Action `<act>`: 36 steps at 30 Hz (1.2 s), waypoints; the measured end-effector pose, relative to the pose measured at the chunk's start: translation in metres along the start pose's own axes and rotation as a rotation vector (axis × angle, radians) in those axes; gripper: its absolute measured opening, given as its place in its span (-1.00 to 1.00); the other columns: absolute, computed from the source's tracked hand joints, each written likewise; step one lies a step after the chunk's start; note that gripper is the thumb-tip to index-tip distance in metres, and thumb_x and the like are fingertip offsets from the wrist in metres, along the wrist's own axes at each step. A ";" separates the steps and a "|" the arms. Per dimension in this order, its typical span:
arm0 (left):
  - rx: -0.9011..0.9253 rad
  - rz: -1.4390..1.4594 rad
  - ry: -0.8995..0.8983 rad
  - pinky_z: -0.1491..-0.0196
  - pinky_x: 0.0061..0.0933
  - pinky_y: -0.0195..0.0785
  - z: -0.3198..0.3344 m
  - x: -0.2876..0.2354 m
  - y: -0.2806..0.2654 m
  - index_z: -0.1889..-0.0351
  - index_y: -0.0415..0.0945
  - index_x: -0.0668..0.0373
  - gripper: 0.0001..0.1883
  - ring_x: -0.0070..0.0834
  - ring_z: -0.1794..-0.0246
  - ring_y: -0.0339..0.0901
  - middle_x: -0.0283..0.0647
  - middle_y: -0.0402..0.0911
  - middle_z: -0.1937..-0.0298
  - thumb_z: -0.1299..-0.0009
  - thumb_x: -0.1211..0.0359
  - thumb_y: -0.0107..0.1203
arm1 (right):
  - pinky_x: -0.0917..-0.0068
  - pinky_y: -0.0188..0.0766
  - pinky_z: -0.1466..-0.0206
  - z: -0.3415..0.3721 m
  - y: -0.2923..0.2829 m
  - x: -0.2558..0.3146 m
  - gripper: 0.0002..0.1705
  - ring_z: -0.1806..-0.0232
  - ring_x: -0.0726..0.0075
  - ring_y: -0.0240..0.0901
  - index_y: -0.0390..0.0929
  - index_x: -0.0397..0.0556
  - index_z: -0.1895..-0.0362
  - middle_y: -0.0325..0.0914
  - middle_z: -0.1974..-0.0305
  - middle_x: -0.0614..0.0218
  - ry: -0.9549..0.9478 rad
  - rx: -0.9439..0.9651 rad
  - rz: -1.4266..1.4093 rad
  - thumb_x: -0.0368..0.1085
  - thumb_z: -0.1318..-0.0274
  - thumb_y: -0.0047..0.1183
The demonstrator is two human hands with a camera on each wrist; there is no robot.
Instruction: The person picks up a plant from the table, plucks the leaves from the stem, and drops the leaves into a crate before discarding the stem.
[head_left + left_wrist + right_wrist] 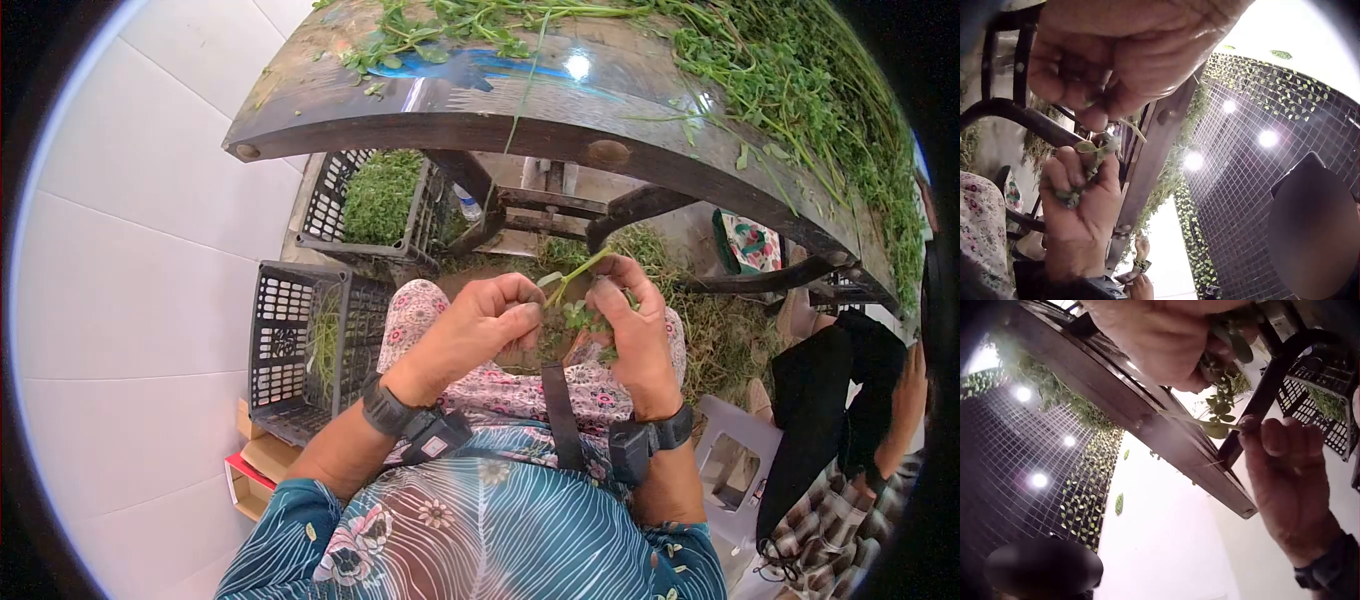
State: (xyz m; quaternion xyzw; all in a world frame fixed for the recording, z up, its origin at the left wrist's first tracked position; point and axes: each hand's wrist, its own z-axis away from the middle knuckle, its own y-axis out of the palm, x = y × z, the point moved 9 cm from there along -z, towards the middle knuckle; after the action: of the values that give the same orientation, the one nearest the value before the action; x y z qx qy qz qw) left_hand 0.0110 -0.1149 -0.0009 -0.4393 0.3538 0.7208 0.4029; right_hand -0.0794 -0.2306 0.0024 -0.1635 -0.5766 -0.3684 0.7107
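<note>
Over the lap, the left hand point(481, 328) pinches a green leafy stem point(582, 268) between thumb and forefinger. Close on its right, the right hand point(634, 325) has its fingers curled round leafy sprigs point(580, 316). In the left wrist view the right hand point(1082, 209) holds small leaves point(1088, 164) against its palm, with the left hand point(1124, 59) just above. The right wrist view shows the left hand point(1288, 481) pinching the stem's end point(1225, 427), while the right hand point(1169, 344) holds leaves point(1241, 347).
A wooden table point(400, 127) ahead bears a large heap of greens point(800, 90). At the left stand a black crate point(408, 247) of greens and another crate point(270, 340) with a few stems. Cut plants point(735, 335) litter the floor. Another person point(850, 390) sits at the right beside a stool point(722, 425).
</note>
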 end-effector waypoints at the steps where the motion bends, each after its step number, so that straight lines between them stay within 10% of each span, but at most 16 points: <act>1: 0.029 0.008 -0.006 0.48 -0.68 0.22 -0.001 0.002 0.003 0.27 0.41 0.24 -0.87 -0.72 0.56 0.36 -0.41 0.45 0.56 -0.35 0.37 -0.07 | 0.56 0.34 0.24 0.000 0.005 0.007 -0.73 0.34 0.59 0.35 0.46 -0.13 0.17 0.45 0.41 0.48 -0.078 0.065 0.100 -0.27 -0.05 0.00; 6: 0.093 -0.025 -0.029 0.49 -0.70 0.17 -0.002 0.005 0.011 0.29 0.42 0.24 -0.82 -0.73 0.57 0.34 -0.42 0.45 0.56 -0.36 0.32 -0.09 | 0.67 0.29 0.35 -0.003 0.021 0.005 -0.65 0.33 0.69 0.30 0.42 -0.12 0.05 0.42 0.35 0.51 -0.211 0.312 0.371 -0.28 -0.05 0.00; 14: 0.210 -0.005 -0.049 0.47 -0.70 0.15 0.002 0.008 0.016 0.29 0.42 0.24 -0.80 -0.73 0.56 0.30 -0.44 0.40 0.58 -0.40 0.29 -0.11 | 0.54 0.32 0.13 -0.001 0.019 0.018 -0.74 0.27 0.54 0.39 0.52 -0.14 0.22 0.50 0.35 0.40 -0.213 0.301 0.324 -0.33 0.05 0.04; 32: 0.300 0.019 -0.023 0.36 -0.69 0.31 0.010 0.008 0.012 0.27 0.46 0.26 -0.82 -0.71 0.47 0.41 -0.40 0.50 0.45 -0.35 0.32 -0.05 | 0.52 0.33 0.38 -0.005 -0.017 0.050 -0.82 0.48 0.46 0.41 0.51 -0.17 0.48 0.49 0.51 0.30 -0.229 0.367 0.757 -0.29 0.12 0.10; 36: 0.150 0.166 0.055 0.21 -0.51 0.36 0.006 0.004 -0.008 0.31 0.47 0.25 -0.83 -0.55 0.34 0.47 -0.27 0.52 0.35 -0.35 0.33 -0.02 | 0.65 0.29 0.51 -0.024 -0.091 0.047 -0.76 0.52 0.53 0.37 0.47 -0.10 0.25 0.48 0.45 0.35 -0.129 0.095 -0.150 -0.27 0.02 0.11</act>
State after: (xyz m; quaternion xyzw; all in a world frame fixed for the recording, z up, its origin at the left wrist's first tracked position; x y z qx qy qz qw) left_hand 0.0150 -0.1056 -0.0041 -0.3964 0.4528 0.7110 0.3637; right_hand -0.1249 -0.3236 0.0226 -0.1096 -0.6485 -0.3816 0.6494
